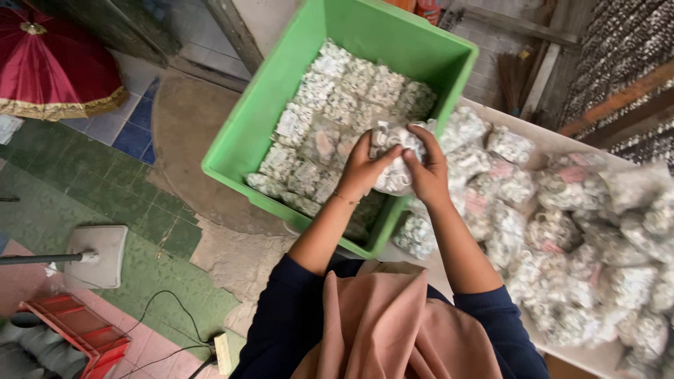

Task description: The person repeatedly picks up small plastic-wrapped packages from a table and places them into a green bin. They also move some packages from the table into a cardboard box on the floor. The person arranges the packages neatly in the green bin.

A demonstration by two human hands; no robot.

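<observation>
clear bag (pixel 394 158) in both hands

Both forearms extend forward, sleeves pushed to the elbows. Left hand (pixel 361 168) and right hand (pixel 428 172) meet, fingers curled inward, apparently gripping; a thin bracelet circles the left wrist.
</observation>
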